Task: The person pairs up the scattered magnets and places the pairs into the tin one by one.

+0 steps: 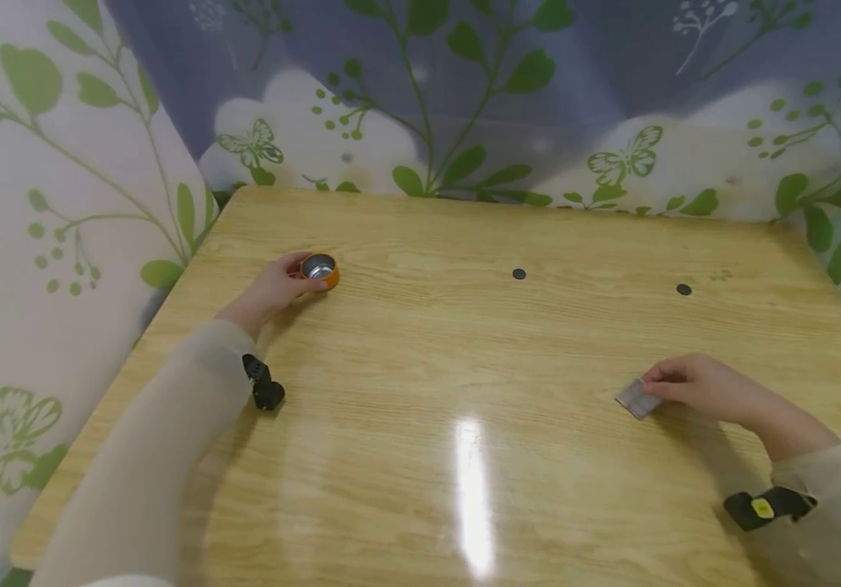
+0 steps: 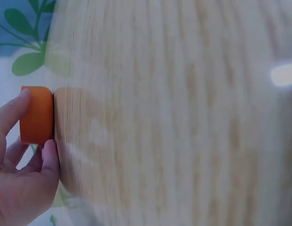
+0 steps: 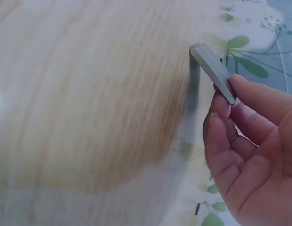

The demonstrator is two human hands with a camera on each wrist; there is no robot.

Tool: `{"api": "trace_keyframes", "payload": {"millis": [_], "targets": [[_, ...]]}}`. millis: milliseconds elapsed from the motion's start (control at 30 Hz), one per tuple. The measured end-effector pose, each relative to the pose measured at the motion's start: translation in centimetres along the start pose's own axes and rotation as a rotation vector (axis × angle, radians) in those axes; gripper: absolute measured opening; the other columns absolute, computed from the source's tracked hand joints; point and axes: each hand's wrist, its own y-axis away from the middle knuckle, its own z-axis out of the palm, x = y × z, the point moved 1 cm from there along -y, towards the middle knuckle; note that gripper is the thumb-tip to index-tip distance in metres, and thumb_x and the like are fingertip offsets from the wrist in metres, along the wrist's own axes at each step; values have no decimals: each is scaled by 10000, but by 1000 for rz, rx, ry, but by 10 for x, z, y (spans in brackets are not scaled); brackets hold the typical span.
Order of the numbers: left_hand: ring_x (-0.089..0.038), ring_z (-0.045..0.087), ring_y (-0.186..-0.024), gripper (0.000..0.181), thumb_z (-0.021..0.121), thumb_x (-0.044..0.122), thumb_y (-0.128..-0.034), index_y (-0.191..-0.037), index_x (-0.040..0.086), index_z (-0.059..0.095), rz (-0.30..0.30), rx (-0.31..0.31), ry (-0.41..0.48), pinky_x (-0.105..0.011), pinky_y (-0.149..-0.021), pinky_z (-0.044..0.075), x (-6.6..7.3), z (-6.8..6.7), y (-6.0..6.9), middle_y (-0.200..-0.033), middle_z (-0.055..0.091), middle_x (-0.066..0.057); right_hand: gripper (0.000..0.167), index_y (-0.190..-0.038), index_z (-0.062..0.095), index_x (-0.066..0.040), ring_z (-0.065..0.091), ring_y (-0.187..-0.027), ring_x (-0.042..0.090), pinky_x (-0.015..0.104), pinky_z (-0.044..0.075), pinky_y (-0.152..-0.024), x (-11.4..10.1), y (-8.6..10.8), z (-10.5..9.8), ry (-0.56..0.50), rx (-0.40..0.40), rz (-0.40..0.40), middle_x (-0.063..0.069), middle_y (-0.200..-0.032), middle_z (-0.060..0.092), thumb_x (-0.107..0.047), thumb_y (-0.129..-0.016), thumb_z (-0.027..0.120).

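At the table's left, the left hand grips a small round orange cup with a silvery inside, its opening facing up. In the left wrist view, thumb and fingers of the left hand hold the orange cup on both sides, its base at the table surface. On the right, the right hand pinches a small flat grey block by one end. The right wrist view shows the grey block tilted between thumb and fingertips of the right hand, its far end near the table.
Two small dark discs lie on the wooden table: one near the back middle, one farther right. A leaf-patterned cloth hangs behind the table and along its left side. Light glares on the front middle.
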Motion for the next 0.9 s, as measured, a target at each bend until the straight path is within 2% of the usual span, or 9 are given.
{"api": "trace_keyframes", "payload": {"millis": [100, 267, 500, 700, 900], "targets": [[-317, 337, -1274, 752, 679, 202, -868, -1468, 56, 249, -19, 5, -25, -417, -1034, 294, -1, -2, 0, -1409, 353, -205, 274, -1043, 637, 50, 522, -710, 64, 255, 469, -619, 1, -2, -1, -58, 10, 53, 31, -885, 631, -195, -943, 565], [-315, 339, -1270, 767, 697, 221, -853, -1462, 55, 263, -29, -11, -38, -422, -1040, 287, 0, -4, -1, -1405, 358, -203, 343, -1109, 596, 103, 583, -767, 57, 266, 502, -667, 5, -2, -2, -147, 27, 92, 89, -974, 645, -198, -948, 558], [-301, 359, -1242, 768, 700, 207, -851, -1465, 57, 264, -22, -40, -40, -413, -1034, 295, 5, -4, -2, -1381, 384, -192, 438, -1188, 530, 125, 538, -783, 44, 245, 476, -686, 11, -4, -7, -248, 47, 166, 29, -954, 613, -252, -966, 527], [-296, 355, -1229, 759, 693, 225, -856, -1464, 64, 270, -33, -36, -48, -415, -1035, 285, 5, -4, -2, -1376, 380, -181, 490, -1219, 486, 159, 569, -828, 26, 220, 494, -725, 7, -11, -6, -350, 46, 173, 47, -1010, 606, -254, -961, 537], [-285, 396, -1175, 815, 729, 319, -813, -1453, 53, 300, 2, -42, -71, -386, -990, 329, 6, -4, 1, -1341, 415, -188, 473, -1206, 472, 184, 577, -824, 39, 228, 505, -729, 4, -17, -6, -461, 44, 172, 21, -972, 599, -210, -956, 548]]}}
